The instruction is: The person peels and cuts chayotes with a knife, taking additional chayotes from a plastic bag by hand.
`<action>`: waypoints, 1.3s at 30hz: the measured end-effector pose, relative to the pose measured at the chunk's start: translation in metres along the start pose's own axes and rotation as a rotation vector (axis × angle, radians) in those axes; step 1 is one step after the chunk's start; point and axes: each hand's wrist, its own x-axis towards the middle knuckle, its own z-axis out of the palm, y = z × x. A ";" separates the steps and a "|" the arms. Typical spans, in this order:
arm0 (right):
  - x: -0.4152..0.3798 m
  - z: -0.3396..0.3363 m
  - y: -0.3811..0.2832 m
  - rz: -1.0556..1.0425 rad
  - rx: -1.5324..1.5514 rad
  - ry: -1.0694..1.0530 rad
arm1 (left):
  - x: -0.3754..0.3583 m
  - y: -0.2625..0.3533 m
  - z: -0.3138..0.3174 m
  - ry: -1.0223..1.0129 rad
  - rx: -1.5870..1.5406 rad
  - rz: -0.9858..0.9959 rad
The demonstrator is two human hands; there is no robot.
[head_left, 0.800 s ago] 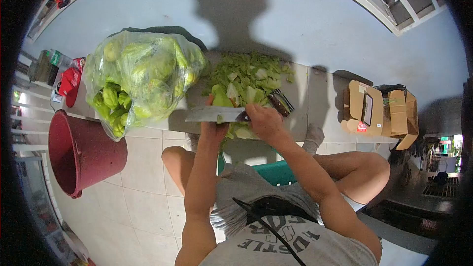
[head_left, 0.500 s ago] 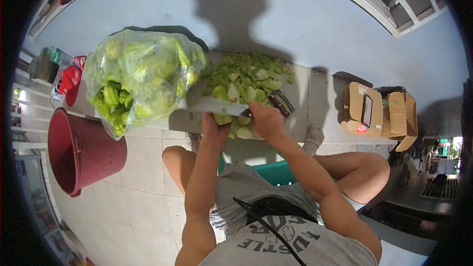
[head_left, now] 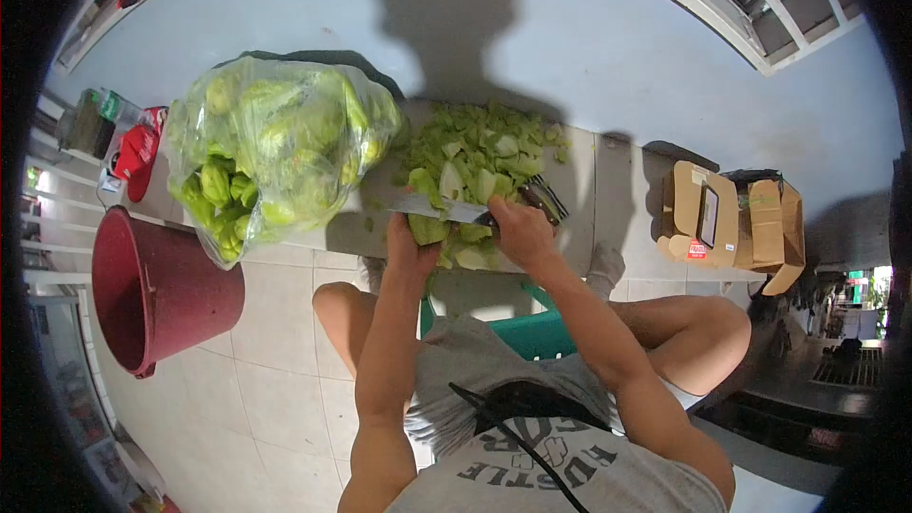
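A green chayote (head_left: 427,231) is gripped in my left hand (head_left: 408,255), whose fingers wrap its lower left side. My right hand (head_left: 522,231) is closed round the handle of a knife (head_left: 461,211). Its blade points left and lies across the top of the chayote. Just beyond both hands spreads a pile of pale green chayote pieces and peelings (head_left: 489,147). A dark striped object (head_left: 544,198) lies beside my right hand, at the pile's edge.
A large clear plastic bag (head_left: 304,133) full of chayotes stands to the left, its mouth open. Nearer is a dark red bucket (head_left: 190,294). Between my legs sits a green plastic basket (head_left: 522,334). Open cardboard boxes (head_left: 727,214) are at the right by the wall.
The knife blade, blurred before, is now sharp and tilts slightly down to the right. My right hand has shifted a little to the right; the left still grips the chayote.
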 end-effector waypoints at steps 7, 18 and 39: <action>-0.005 0.001 0.009 0.080 0.055 -0.015 | -0.007 0.001 0.009 0.020 0.079 -0.002; 0.014 0.007 0.018 0.136 -0.073 -0.180 | -0.012 -0.001 0.013 0.000 0.175 0.001; -0.003 -0.004 -0.027 -0.022 0.104 0.062 | 0.007 -0.005 0.000 -0.026 -0.132 0.130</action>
